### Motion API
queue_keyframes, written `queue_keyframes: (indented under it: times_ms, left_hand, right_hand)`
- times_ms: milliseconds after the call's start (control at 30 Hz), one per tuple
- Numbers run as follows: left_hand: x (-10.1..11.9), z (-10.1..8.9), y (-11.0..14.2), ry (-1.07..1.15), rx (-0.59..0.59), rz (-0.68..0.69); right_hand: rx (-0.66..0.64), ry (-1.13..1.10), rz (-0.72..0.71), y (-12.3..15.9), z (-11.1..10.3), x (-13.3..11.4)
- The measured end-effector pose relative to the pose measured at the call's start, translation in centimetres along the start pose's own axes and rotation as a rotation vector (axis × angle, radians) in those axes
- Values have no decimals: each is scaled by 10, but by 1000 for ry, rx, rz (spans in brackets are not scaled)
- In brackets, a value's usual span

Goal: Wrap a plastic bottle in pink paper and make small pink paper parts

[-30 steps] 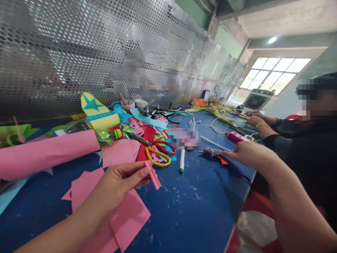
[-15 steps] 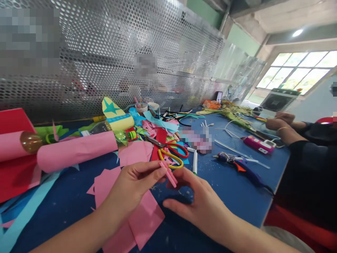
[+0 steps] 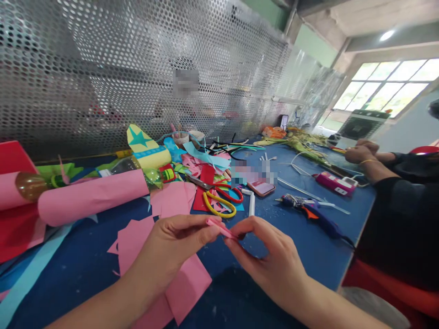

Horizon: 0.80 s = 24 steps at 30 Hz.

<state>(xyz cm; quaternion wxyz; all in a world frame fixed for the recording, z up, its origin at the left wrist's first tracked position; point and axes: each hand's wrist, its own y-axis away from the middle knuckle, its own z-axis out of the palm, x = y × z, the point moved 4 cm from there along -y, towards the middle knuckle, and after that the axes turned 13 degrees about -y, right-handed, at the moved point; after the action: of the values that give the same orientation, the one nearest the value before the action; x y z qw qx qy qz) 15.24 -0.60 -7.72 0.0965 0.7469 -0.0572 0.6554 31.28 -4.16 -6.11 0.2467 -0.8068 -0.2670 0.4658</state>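
Note:
Between my two hands is a small folded strip of pink paper (image 3: 221, 227). My left hand (image 3: 187, 235) pinches its left end between thumb and fingers. At the right end, the thumb and index finger of my right hand (image 3: 265, 249) close on the strip. Pink paper sheets (image 3: 188, 288) lie on the blue table under my left forearm. Just beyond my hands rest scissors (image 3: 219, 201) with one red and one yellow handle, among paper scraps. A pink paper-wrapped bottle (image 3: 92, 196) lies to the left.
A glue gun (image 3: 315, 217), a purple power strip (image 3: 334, 183) and a phone (image 3: 261, 186) lie to the right. Along the back stands a perforated metal panel (image 3: 137, 68). Another person's hands (image 3: 361, 151) are at the far right. A yellow paper-covered bottle (image 3: 151, 157) lies at back left.
My right hand has come in from below and closed its thumb and index finger on the strip's right end. The strip now lies flatter. The view has shifted slightly.

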Motion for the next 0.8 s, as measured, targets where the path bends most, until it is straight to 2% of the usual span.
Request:
queue_keyframes:
  times_ms: [233, 567, 800]
  left_hand:
    - [6, 2, -2, 73, -39, 75]
    - [10, 0, -2, 42, -62, 108]
    - [7, 1, -2, -18, -110, 195]
  right_hand:
    - [-35, -24, 12, 0, -1, 3]
    - [-63, -61, 89, -4, -6, 4]
    - [-90, -96, 4, -3, -6, 3]
